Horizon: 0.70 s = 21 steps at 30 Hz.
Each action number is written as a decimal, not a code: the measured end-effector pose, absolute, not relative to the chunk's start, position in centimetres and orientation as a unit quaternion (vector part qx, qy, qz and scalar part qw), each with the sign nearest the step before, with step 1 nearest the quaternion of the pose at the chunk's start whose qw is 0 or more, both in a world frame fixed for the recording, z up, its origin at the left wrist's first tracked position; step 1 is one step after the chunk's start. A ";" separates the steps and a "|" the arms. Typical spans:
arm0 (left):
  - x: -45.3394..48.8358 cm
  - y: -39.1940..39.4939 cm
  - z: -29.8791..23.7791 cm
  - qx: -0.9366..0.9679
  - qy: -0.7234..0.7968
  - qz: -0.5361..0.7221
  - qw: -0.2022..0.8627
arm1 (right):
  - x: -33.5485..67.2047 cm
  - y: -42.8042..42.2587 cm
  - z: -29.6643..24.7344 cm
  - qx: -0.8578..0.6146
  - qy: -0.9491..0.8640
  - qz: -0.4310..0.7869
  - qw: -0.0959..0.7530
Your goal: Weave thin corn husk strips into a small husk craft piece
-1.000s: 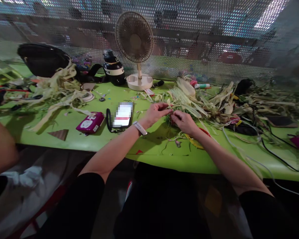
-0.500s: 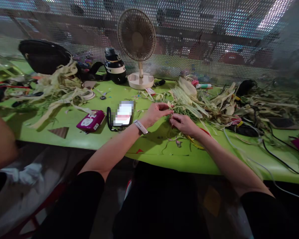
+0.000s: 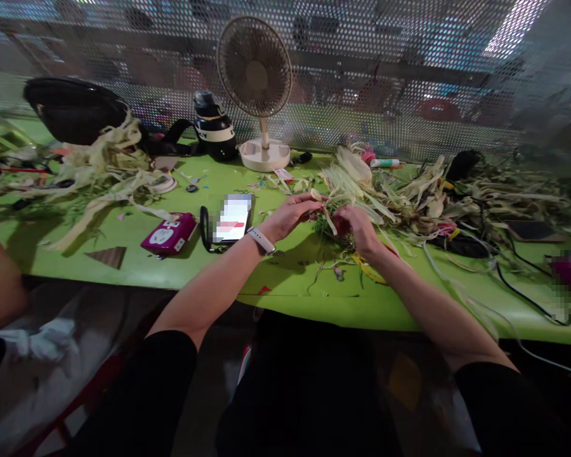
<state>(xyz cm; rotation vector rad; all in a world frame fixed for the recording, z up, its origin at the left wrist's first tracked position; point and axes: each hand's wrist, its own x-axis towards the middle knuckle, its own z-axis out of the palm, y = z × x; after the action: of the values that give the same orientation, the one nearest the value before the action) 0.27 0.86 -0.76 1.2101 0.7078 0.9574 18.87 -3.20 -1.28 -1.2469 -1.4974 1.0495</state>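
Note:
My left hand [image 3: 292, 214], with a pale watch band at the wrist, pinches a pale strip of leaf, like corn husk [image 3: 330, 220], that hangs between my hands. Just to the right, my right hand [image 3: 359, 230] is curled at a tuft of thin green stems [image 3: 321, 228]. Its fingertips are partly hidden and a little blurred, so what they grip cannot be made out. Right behind both hands lies a bundle of pale husk leaves [image 3: 347, 184] on the green table [image 3: 285, 279].
A white fan [image 3: 261, 155] and black bottle [image 3: 216, 136] stand at the back. Left of my hands lie a phone [image 3: 233, 219], a magenta packet [image 3: 170, 233] and more husks [image 3: 109, 152]. Cables [image 3: 450, 282] and piled stems [image 3: 509, 190] lie right. Someone's arm [image 3: 0, 279] rests at far left.
My right hand has turned and moved slightly right and up, its fingers now pointing into the greens. My left hand stays pinched, and a pale strip now shows between the hands.

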 end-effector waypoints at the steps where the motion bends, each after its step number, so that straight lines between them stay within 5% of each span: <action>1: 0.3 0.9 -0.8 0.527 0.311 0.419 0.671 | 19.0 -3.1 -1.3 -0.504 -0.582 0.430 0.472; 21: 0.5 0.2 -1.2 0.704 0.281 0.304 0.577 | 18.8 -3.2 -1.6 -0.536 -0.629 0.311 0.470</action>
<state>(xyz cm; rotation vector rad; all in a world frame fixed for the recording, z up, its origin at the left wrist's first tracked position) 0.54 0.24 -1.17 1.6469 0.6575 0.7108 18.78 -3.17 -1.61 -1.3135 -1.5403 0.7614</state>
